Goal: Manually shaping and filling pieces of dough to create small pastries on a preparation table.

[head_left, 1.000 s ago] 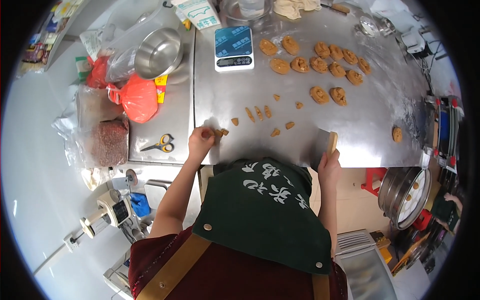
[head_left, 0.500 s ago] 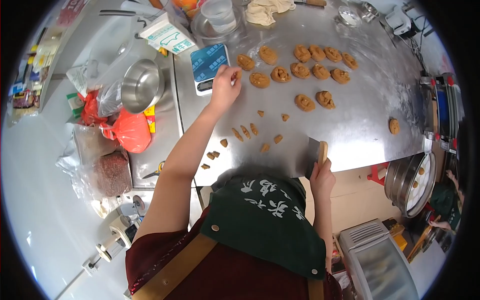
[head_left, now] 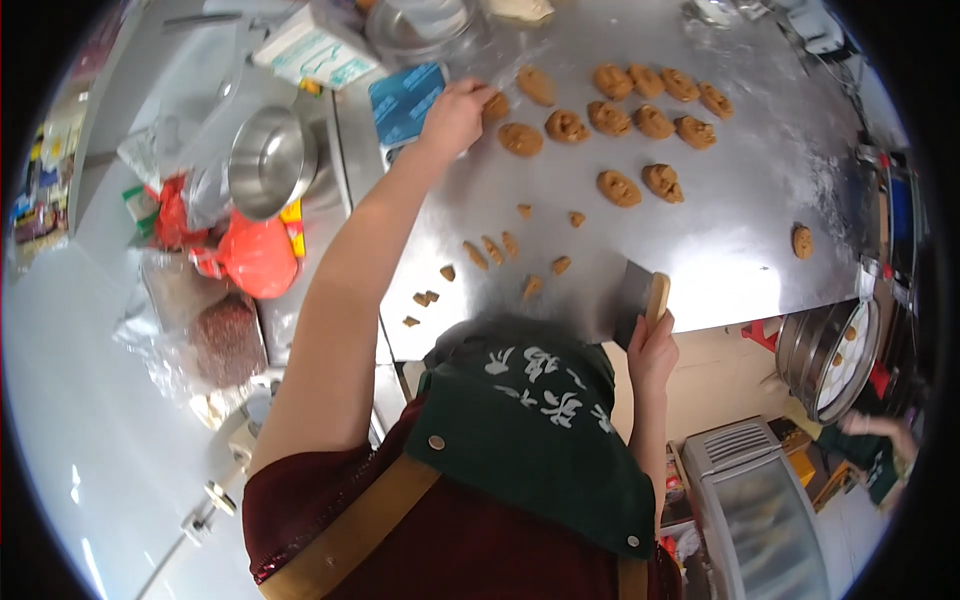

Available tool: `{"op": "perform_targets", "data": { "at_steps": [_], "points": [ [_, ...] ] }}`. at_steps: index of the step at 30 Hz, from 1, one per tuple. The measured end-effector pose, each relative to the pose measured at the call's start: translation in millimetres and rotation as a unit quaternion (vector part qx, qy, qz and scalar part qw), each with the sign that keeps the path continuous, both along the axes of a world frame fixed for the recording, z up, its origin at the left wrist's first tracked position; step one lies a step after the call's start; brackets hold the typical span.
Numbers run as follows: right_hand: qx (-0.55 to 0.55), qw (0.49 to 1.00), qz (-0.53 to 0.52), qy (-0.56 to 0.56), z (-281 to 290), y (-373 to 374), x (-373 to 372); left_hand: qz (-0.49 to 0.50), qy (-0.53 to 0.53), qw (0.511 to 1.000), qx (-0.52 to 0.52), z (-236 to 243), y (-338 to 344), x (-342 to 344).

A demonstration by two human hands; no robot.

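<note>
My left hand (head_left: 460, 118) reaches over the front right of the scale (head_left: 400, 105), its fingers closed on brown dough at a lump (head_left: 495, 108) just right of the scale; whether a small piece is also pinched there is hidden. Other dough lumps (head_left: 610, 118) lie in uneven rows across the steel table (head_left: 750, 200), with several small cut bits (head_left: 475, 255) nearer my body. My right hand (head_left: 650, 350) grips the wooden handle of a metal dough scraper (head_left: 640, 298) at the table's front edge.
A steel bowl (head_left: 270, 160), red bags (head_left: 255, 255) and a bag of red-brown filling (head_left: 225, 335) sit at left. A carton (head_left: 315, 50) and basin (head_left: 415, 25) stand behind. Round steamer trays (head_left: 830, 355) are at right, with another person's arm (head_left: 880, 430) below them.
My left hand has moved from the small bits at the near left up to the dough lumps beside the scale. My right hand keeps the scraper. The other person's arm has shifted at lower right.
</note>
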State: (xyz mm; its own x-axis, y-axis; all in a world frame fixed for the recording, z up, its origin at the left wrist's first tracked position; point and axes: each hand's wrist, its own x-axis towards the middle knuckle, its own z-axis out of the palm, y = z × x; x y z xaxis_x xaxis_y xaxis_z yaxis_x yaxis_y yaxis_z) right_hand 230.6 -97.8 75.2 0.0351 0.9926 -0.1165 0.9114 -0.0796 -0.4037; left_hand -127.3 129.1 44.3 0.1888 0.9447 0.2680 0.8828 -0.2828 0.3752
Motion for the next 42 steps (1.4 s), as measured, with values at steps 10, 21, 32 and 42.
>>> {"op": "perform_targets", "data": {
  "at_steps": [10, 21, 32, 42],
  "points": [
    [0.009, 1.0, 0.019, -0.012, -12.2, 8.7, 17.3, 0.025, 0.014, 0.894, -0.448, 33.4, -243.3, -61.1],
    [-0.007, 1.0, 0.009, -0.024, -9.6, 8.3, 12.8, 0.128, -0.127, 0.963, -0.203, 12.1, -283.0, -28.6],
    [-0.053, 0.998, -0.018, -0.01, 4.8, 10.0, 8.0, -0.018, -0.143, 0.985, 0.091, 6.1, 11.0, 62.1],
    [-0.015, 0.999, -0.027, 0.017, -8.4, 6.0, 9.6, -0.071, 0.075, 0.992, 0.07, -4.8, 44.0, 63.6]
  ]
}}
